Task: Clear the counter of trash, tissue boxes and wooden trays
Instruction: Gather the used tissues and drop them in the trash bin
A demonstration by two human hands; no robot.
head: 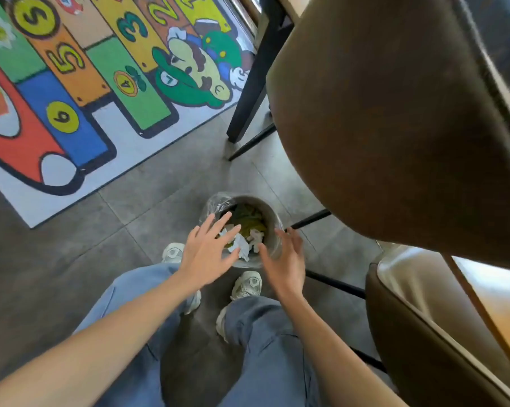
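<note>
While both hands (209, 254) spread empty, chairs (394, 118) seemingly crowd the bin (273, 212).

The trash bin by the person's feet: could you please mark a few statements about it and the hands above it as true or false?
1. Both hands are open, with fingers spread. True: the left hand and the right hand hold nothing.
2. The trash bin is empty. False: crumpled white tissue and green-yellow scraps lie inside.
3. The bin has a clear plastic liner. True.
4. The bin stands on the colourful rug. False: it stands on grey floor tiles; the rug lies apart, further off to the left.
5. A brown chair is to the right of the bin. True.
</note>
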